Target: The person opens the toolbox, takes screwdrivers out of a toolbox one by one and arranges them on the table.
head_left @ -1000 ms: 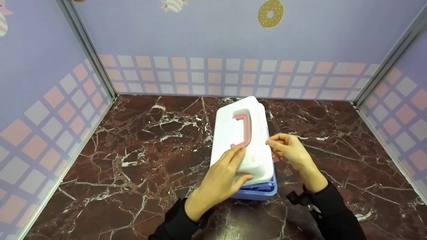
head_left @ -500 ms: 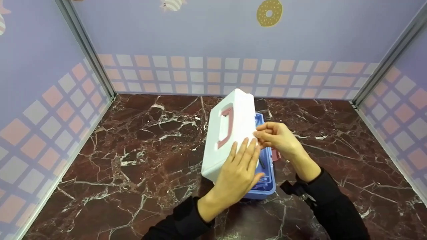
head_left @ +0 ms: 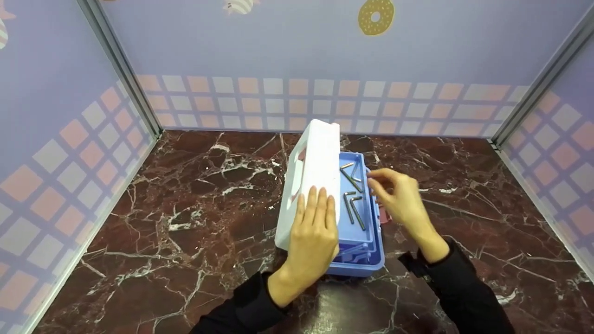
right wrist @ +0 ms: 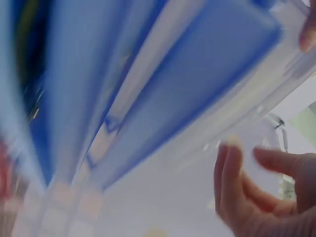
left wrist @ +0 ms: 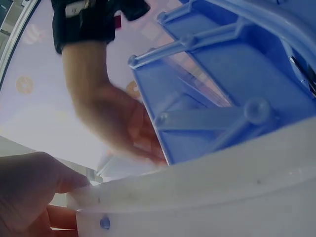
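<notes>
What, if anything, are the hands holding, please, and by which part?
Nothing is gripped: the left hand lies, fingers straight, against the white lid, and the right hand is empty beside the blue tray.

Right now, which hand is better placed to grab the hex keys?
Probably the right hand: empty and beside the blue tray with the hex keys; the left hand rests on the white lid.

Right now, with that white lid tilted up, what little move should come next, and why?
I'd probably ease the white lid a bit further back with the left hand: its straight fingers lie on the lid, which is tilted and, in the head view, hides part of the blue tray bearing L-shaped keys. The right hand seems to hold nothing.
</notes>
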The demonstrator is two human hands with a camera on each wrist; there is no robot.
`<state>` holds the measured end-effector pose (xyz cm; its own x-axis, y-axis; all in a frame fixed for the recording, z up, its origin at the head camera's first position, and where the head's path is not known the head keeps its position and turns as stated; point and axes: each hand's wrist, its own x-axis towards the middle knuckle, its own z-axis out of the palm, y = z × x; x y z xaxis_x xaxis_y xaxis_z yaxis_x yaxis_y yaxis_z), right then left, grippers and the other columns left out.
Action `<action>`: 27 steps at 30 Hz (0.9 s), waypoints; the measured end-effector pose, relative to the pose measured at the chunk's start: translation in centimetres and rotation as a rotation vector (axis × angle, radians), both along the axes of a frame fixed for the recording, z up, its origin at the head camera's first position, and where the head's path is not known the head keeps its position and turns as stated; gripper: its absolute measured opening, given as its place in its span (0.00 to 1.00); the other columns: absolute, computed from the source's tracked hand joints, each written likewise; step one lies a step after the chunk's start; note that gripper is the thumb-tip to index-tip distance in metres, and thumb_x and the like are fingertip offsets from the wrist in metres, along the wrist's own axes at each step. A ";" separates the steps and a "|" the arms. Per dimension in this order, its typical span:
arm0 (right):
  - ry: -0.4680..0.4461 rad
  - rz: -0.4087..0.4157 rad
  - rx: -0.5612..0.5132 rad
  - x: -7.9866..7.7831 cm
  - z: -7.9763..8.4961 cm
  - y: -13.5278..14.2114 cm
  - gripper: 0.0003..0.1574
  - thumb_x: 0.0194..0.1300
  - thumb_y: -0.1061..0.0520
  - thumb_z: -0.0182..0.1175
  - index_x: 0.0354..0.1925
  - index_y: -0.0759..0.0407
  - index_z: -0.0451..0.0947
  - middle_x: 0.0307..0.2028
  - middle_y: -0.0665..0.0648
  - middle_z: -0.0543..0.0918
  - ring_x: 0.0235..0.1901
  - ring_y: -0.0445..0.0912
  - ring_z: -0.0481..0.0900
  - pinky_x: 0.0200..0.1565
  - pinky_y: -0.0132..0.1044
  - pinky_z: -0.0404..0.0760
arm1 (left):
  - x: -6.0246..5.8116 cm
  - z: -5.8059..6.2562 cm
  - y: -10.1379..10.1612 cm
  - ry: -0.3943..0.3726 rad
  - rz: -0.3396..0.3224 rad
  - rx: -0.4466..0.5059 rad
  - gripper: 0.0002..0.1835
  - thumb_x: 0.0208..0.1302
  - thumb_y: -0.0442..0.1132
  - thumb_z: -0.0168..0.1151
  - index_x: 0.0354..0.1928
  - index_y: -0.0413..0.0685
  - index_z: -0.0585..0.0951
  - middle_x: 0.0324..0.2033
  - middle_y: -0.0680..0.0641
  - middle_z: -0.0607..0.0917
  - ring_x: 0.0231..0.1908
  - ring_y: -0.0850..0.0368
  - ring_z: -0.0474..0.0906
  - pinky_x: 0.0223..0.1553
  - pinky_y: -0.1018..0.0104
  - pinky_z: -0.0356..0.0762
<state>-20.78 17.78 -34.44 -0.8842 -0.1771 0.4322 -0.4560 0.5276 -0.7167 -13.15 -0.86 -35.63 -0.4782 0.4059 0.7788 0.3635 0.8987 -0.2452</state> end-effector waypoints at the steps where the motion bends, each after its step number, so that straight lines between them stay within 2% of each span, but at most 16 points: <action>1: 0.033 -0.068 0.064 0.2 -0.4 0.4 0.10 0.56 0.65 0.58 0.37 0.69 0.78 0.27 0.61 0.82 0.23 0.50 0.79 0.28 0.39 0.78 | 0.0 0.0 -0.1 0.001 0.002 0.012 0.23 0.40 0.36 0.61 0.44 0.36 0.79 0.46 0.37 0.78 0.51 0.43 0.71 0.55 0.53 0.62; 3: 0.043 -0.160 0.189 0.5 -1.3 1.0 0.08 0.56 0.64 0.59 0.34 0.69 0.78 0.25 0.61 0.82 0.20 0.47 0.77 0.26 0.38 0.77 | 0.1 0.1 -0.4 0.008 0.005 0.033 0.24 0.39 0.35 0.61 0.44 0.35 0.79 0.46 0.37 0.78 0.51 0.43 0.71 0.55 0.53 0.62; 4: 0.011 -0.178 0.242 0.6 -1.8 1.2 0.07 0.56 0.64 0.58 0.33 0.70 0.78 0.25 0.62 0.81 0.18 0.46 0.77 0.24 0.37 0.77 | 0.1 0.1 -0.5 0.011 0.005 0.045 0.23 0.38 0.34 0.61 0.44 0.35 0.79 0.45 0.37 0.78 0.51 0.42 0.71 0.55 0.53 0.63; 7: -0.127 -0.171 0.368 1.1 -3.3 1.6 0.07 0.55 0.63 0.58 0.29 0.70 0.76 0.23 0.63 0.80 0.16 0.47 0.76 0.18 0.35 0.75 | 0.0 0.1 -0.9 0.018 -0.003 0.079 0.23 0.38 0.33 0.62 0.43 0.34 0.79 0.45 0.37 0.79 0.50 0.42 0.72 0.54 0.52 0.64; 9: -0.176 -0.168 0.447 1.3 -4.2 1.6 0.07 0.53 0.62 0.60 0.26 0.69 0.76 0.22 0.63 0.80 0.16 0.51 0.76 0.18 0.39 0.76 | 0.0 0.1 -1.1 0.019 -0.009 0.101 0.23 0.38 0.33 0.63 0.43 0.34 0.79 0.44 0.37 0.79 0.50 0.42 0.72 0.53 0.52 0.64; 11: -0.173 -0.159 0.504 1.4 -5.0 1.6 0.07 0.50 0.63 0.62 0.22 0.67 0.75 0.20 0.63 0.79 0.19 0.55 0.77 0.22 0.44 0.77 | -0.1 0.0 -1.4 0.011 -0.017 0.123 0.24 0.38 0.35 0.66 0.43 0.34 0.79 0.45 0.37 0.79 0.50 0.42 0.72 0.53 0.52 0.65; 13: -0.128 -0.149 0.552 1.5 -5.6 1.6 0.09 0.45 0.64 0.65 0.19 0.65 0.72 0.17 0.61 0.77 0.21 0.59 0.77 0.25 0.49 0.76 | -0.2 0.0 -1.7 0.000 -0.026 0.148 0.24 0.38 0.35 0.67 0.43 0.34 0.79 0.45 0.37 0.79 0.50 0.43 0.72 0.53 0.53 0.65; 16: -0.074 -0.123 0.575 1.6 -6.3 1.5 0.12 0.41 0.67 0.66 0.18 0.66 0.70 0.14 0.60 0.75 0.20 0.60 0.76 0.24 0.51 0.75 | -0.2 0.0 -2.5 -0.024 -0.044 0.205 0.24 0.39 0.34 0.67 0.44 0.34 0.78 0.46 0.38 0.78 0.49 0.43 0.72 0.53 0.54 0.65; 21: -0.090 -0.111 0.566 1.6 -6.6 1.4 0.12 0.42 0.68 0.66 0.16 0.66 0.70 0.13 0.59 0.74 0.18 0.56 0.76 0.21 0.47 0.75 | -0.2 -0.4 -4.7 -0.083 -0.080 0.339 0.23 0.41 0.29 0.64 0.45 0.30 0.76 0.47 0.35 0.77 0.50 0.40 0.71 0.53 0.52 0.64; 25: -0.089 -0.086 0.530 1.5 -6.8 1.5 0.12 0.42 0.67 0.67 0.15 0.66 0.71 0.13 0.59 0.75 0.17 0.54 0.76 0.21 0.44 0.75 | 0.1 -0.7 -6.7 -0.139 -0.055 0.431 0.23 0.42 0.25 0.62 0.45 0.27 0.75 0.45 0.33 0.77 0.48 0.38 0.72 0.50 0.52 0.66; 27: -0.074 -0.077 0.526 1.4 -6.9 1.6 0.13 0.42 0.67 0.67 0.15 0.65 0.71 0.13 0.58 0.75 0.17 0.53 0.76 0.21 0.44 0.75 | 0.2 -1.0 -7.9 -0.179 -0.023 0.465 0.21 0.43 0.23 0.59 0.45 0.25 0.75 0.44 0.32 0.77 0.44 0.38 0.75 0.45 0.56 0.73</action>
